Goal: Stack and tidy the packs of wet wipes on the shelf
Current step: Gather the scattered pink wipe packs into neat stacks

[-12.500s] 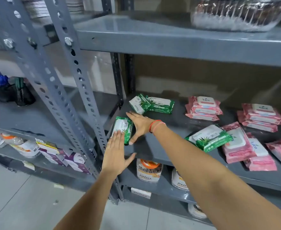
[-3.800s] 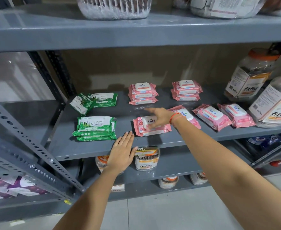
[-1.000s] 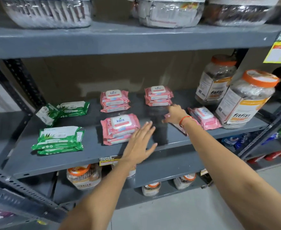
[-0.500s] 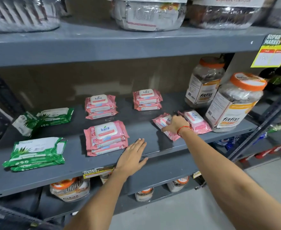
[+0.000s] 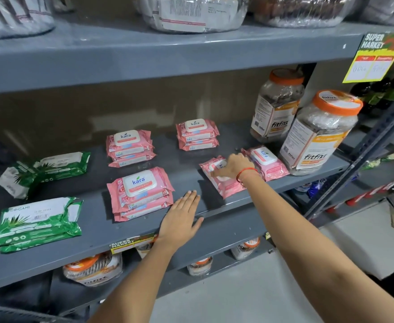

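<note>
On the grey shelf (image 5: 86, 248) stand three stacks of pink wipes packs: back left (image 5: 130, 145), back right (image 5: 197, 134) and front (image 5: 141, 192). My right hand (image 5: 234, 166), a red thread on its wrist, lies on a single pink pack (image 5: 224, 185) with its fingers closed over the white lid. Beside it to the right lies another single pink pack (image 5: 267, 163), touching a jar. My left hand (image 5: 182, 220) rests flat and open on the shelf's front edge, just right of the front stack. Green packs sit at the left, stacked in front (image 5: 37, 224) and askew behind (image 5: 47, 169).
Two orange-lidded jars stand at the shelf's right end, one behind (image 5: 276, 103) and one in front (image 5: 319, 134). The upper shelf (image 5: 144, 64) carries plastic-wrapped containers and a yellow price tag (image 5: 375, 59). More jars (image 5: 93, 269) fill the lower shelf. A perforated upright (image 5: 363, 150) rises at right.
My left hand has come down from the air onto the shelf's front edge. My right hand stays on the single pink pack, and the view has shifted slightly right.
</note>
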A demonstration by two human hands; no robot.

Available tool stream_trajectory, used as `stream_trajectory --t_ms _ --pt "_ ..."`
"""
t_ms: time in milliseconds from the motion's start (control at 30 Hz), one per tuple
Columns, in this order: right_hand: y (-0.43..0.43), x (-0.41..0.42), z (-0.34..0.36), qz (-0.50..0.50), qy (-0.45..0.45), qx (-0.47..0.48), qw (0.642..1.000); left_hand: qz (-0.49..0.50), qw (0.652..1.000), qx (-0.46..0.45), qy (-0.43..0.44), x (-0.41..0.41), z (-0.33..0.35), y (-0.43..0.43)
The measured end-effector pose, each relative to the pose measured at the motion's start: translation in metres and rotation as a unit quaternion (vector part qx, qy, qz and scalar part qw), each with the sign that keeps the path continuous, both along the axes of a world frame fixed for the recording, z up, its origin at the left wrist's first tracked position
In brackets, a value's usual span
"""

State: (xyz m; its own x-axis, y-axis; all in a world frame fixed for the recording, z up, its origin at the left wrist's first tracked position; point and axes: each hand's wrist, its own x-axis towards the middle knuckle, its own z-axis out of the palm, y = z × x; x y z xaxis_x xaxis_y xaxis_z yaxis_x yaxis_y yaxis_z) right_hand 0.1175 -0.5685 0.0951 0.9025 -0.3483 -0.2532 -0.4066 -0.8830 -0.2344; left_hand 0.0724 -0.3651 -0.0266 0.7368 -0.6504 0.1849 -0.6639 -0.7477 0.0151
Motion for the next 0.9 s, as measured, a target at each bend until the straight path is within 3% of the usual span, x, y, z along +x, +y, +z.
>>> stream_trajectory --t_ms 200,467,900 --pt "0.01 0.002 -0.004 0.059 0.043 -0.078 0.994 -0.001 1.0 0.005 0.007 -0.001 0.003 0.0" --pt "0.008 0.011 0.003 0.18 0.1 -0.097 0.974 0.001 1.0 0.001 0.013 -0.002 0.006 0.0" --pt "-0.004 0.012 -0.003 0.285 0.066 -0.14 0.946 0.008 1.0 0.003 0.022 -0.002 0.005 -0.001"
